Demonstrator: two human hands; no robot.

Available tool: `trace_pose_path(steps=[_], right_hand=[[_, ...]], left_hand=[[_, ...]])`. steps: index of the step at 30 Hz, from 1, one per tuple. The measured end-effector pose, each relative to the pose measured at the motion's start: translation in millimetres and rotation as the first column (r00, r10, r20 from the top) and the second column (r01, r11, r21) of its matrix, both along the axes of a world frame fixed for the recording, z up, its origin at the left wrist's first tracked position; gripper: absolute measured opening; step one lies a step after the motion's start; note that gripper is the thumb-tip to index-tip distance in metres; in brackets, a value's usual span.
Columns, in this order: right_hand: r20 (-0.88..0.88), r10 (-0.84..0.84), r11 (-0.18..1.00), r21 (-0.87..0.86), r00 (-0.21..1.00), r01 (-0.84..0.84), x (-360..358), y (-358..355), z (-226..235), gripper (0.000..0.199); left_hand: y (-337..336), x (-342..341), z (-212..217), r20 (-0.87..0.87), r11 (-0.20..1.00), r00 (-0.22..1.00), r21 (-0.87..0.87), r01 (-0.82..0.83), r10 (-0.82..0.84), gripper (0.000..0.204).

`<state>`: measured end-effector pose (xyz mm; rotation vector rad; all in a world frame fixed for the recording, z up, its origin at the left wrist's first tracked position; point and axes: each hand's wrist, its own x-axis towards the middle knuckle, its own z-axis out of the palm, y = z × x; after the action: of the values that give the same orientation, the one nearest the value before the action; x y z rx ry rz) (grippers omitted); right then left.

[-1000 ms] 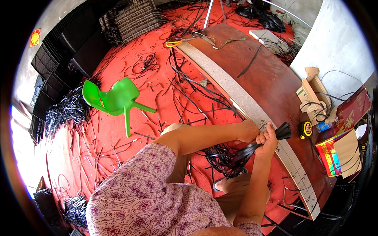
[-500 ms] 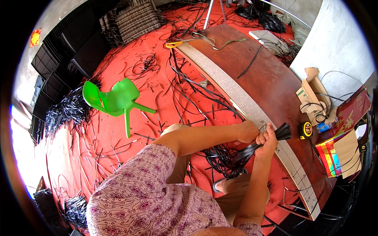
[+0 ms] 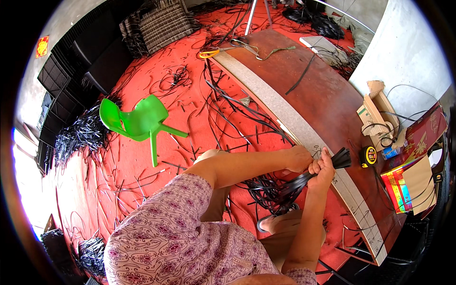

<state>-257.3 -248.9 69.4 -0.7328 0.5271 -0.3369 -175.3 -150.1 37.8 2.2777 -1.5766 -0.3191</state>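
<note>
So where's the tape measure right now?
The tape measure is right of centre in the head view, on the reddish-brown table, just right of the black strip ends and beside the torn cardboard.

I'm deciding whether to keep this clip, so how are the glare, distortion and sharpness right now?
Head view: glare blows out the left edge, paling the red floor covering nearby; head view: the long, pale grey board strip bows, and corners go black; head view: the bare right hand and bundle of flat black strips look reasonably sharp.
</note>
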Motion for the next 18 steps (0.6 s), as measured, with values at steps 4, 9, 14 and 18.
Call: trace_pose_path(steps=[4,9,14,18], right_hand=[[0.008,0.004,1.000,0.002,1.000,-0.004,0.4,-1.3,-1.8,0.010],[0.020,0.013,1.000,0.012,1.000,-0.014,0.1,-1.9,-3.4,0.010],[0.006,0.011,1.000,0.010,1.000,-0.011,-0.1,-2.1,-1.3,0.010],[0.007,0.005,1.000,0.007,1.000,-0.005,0.0,-0.6,-1.0,0.010]], left_hand=[[0.1,-0.4,1.1,0.006,1.000,1.000,-0.001,0.001,-0.001,0.008],[1.2,-0.2,2.8,0.033,1.000,0.999,0.018,0.010,-0.010,0.008],[-0.5,0.5,-0.8,0.024,1.000,1.000,-0.016,0.012,-0.012,0.006],[-1.2,2.0,-7.8,0.034,1.000,0.999,-0.028,0.008,-0.007,0.006]])
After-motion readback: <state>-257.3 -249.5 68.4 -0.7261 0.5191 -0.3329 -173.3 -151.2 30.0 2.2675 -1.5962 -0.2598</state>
